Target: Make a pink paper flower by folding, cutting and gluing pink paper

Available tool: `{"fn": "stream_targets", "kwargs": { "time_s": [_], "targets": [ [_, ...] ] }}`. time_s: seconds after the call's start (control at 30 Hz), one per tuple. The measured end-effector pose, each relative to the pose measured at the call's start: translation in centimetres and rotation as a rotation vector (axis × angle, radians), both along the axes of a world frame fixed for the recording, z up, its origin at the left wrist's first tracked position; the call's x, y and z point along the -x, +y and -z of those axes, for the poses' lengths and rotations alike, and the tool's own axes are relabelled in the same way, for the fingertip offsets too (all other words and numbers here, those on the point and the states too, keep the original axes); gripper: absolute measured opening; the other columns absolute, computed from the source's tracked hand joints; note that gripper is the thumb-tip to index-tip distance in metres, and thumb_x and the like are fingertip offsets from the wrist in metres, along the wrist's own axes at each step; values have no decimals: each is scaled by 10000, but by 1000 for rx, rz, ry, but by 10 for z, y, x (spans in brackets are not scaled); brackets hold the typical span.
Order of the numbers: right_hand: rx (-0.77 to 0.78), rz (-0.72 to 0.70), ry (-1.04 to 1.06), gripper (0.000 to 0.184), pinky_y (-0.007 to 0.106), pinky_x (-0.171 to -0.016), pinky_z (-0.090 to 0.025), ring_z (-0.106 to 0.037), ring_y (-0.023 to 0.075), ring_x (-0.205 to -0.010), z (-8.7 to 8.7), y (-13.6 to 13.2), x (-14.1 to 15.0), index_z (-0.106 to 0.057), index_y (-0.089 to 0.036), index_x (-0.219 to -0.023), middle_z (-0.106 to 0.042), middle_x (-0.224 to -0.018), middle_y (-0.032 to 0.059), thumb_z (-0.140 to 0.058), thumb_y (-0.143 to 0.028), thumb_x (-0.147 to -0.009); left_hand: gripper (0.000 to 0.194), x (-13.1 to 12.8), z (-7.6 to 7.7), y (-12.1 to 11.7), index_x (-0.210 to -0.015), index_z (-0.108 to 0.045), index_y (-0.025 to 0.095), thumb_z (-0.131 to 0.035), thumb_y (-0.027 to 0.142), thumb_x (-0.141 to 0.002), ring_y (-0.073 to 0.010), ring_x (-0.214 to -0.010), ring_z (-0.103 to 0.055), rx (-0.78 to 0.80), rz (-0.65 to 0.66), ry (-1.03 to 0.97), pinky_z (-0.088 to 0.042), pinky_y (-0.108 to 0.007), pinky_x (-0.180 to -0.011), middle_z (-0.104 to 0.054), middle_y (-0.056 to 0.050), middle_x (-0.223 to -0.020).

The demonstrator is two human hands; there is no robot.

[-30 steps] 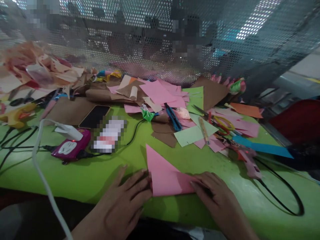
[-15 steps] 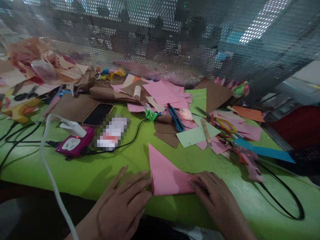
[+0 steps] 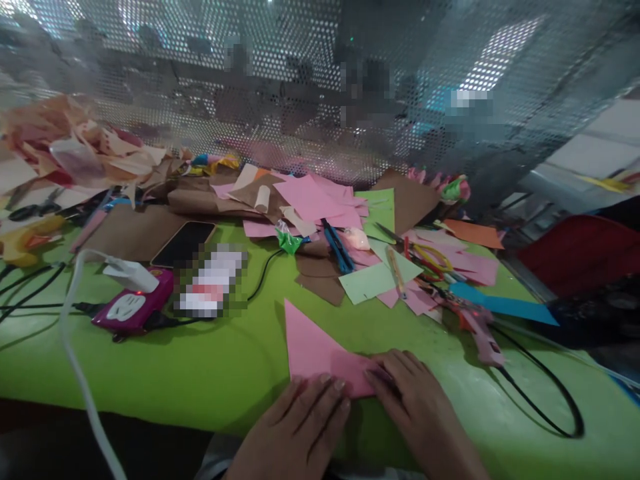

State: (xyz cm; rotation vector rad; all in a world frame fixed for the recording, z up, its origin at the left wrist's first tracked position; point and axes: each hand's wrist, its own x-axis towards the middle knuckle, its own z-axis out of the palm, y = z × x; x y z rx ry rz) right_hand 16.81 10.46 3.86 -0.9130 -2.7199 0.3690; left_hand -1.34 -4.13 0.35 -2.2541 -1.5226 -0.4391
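Note:
A folded pink sheet of paper [image 3: 315, 347] lies near the front edge of the green table, one pointed corner toward the back. My left hand [image 3: 305, 420] rests flat over its lower edge, fingers stretched out. At the paper's right end, my right hand [image 3: 415, 400] pinches the narrow corner between thumb and fingers. Right of that hand lies a pink hot glue gun [image 3: 480, 327] with a black cord. Beyond the paper are a blue utility knife [image 3: 337, 247] and pale green paper [image 3: 370, 277].
A magenta power strip [image 3: 133, 300] with a white charger stands at the left, near a black phone [image 3: 185, 243]. Paper scraps [image 3: 315, 197] pile up along a perforated metal screen [image 3: 280, 87]. Scissors [image 3: 430, 257] lie at the right. A white cable [image 3: 75, 347] crosses the left front.
My left hand has moved right, from beside the paper onto its lower edge. My right hand keeps hold of the right corner. The view has shifted slightly.

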Motion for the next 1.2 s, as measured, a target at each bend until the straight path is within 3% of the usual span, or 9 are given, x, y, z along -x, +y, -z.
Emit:
{"fn": "stream_targets", "kwargs": {
  "time_s": [0.17, 0.33, 0.4, 0.53, 0.63, 0.77, 0.83, 1.03, 1.2],
  "targets": [
    [45, 10, 3, 197, 375, -716, -420, -590, 244, -813, -1, 0, 2, -568, -226, -921, -651, -864, 50, -409, -320, -991, 416, 0, 7, -3, -1374, -470, 159, -316, 191, -989, -213, -1324, -428, 11, -28, 34, -332, -357, -1046, -503, -14, -1447],
    [34, 107, -5, 156, 368, -666, -438, -585, 257, -770, -2, 0, 4, -556, -208, -875, -642, -822, 62, -488, -330, -947, 432, -1, 12, -4, -1392, -454, 157, -357, 203, -974, -217, -1340, -401, 25, -28, 43, -314, -355, -1063, -476, -17, -1471],
    [47, 144, 32, 133, 365, -684, -458, -596, 256, -800, -3, 1, 2, -565, -204, -955, -651, -865, 67, -514, -324, -934, 433, 0, 13, -5, -1388, -464, 161, -369, 216, -969, -212, -1331, -413, 20, -30, 56, -317, -346, -1066, -487, -16, -1463],
    [70, 214, 187, 256, 324, -748, -494, -619, 218, -875, -10, -3, -12, -514, -215, -1196, -649, -998, 72, -496, -275, -947, 413, 2, 14, -4, -1346, -521, 174, -378, 248, -965, -213, -1348, -392, -16, -23, 65, -247, -351, -1128, -545, -13, -1413],
    [-58, 122, 207, 290, 325, -837, -466, -608, 213, -993, -15, -14, -24, -517, -230, -1235, -656, -1109, 79, -473, -210, -949, 405, 1, 17, -4, -1322, -546, 177, -377, 269, -966, -214, -1409, -296, -33, -17, 38, -130, -365, -1190, -554, -16, -1404],
    [-290, -228, 58, 386, 320, -886, -412, -612, 198, -1058, -12, -30, -32, -545, -225, -1283, -706, -1165, 40, -525, -201, -898, 412, -6, 27, -4, -1297, -560, 160, -314, 255, -981, -212, -1429, -261, -67, -62, -49, -76, -398, -1212, -574, -24, -1383],
    [-380, -324, -14, 430, 316, -906, -398, -615, 187, -1083, -7, -34, -32, -547, -221, -1305, -702, -1201, 20, -534, -213, -875, 421, -8, 32, -4, -1301, -556, 158, -293, 251, -985, -209, -1425, -273, -87, -78, -82, -80, -397, -1214, -593, -27, -1362],
    [-394, -318, -95, 481, 310, -966, -374, -599, 157, -1159, -3, -31, -38, -530, -243, -1334, -619, -1321, -10, -510, -171, -859, 413, -5, 32, -4, -1291, -568, 179, -300, 226, -980, -193, -1433, -255, -96, -61, -82, -91, -371, -1216, -618, -8, -1333],
    [-364, -307, -51, 473, 292, -956, -390, -607, 147, -1159, -2, -27, -42, -527, -240, -1333, -634, -1300, 6, -503, -158, -868, 437, 7, 26, -13, -1288, -576, 246, -274, 202, -975, -208, -1458, -172, -64, -81, -11, -10, -524, -1201, -585, 27, -1369]
  ]
}}
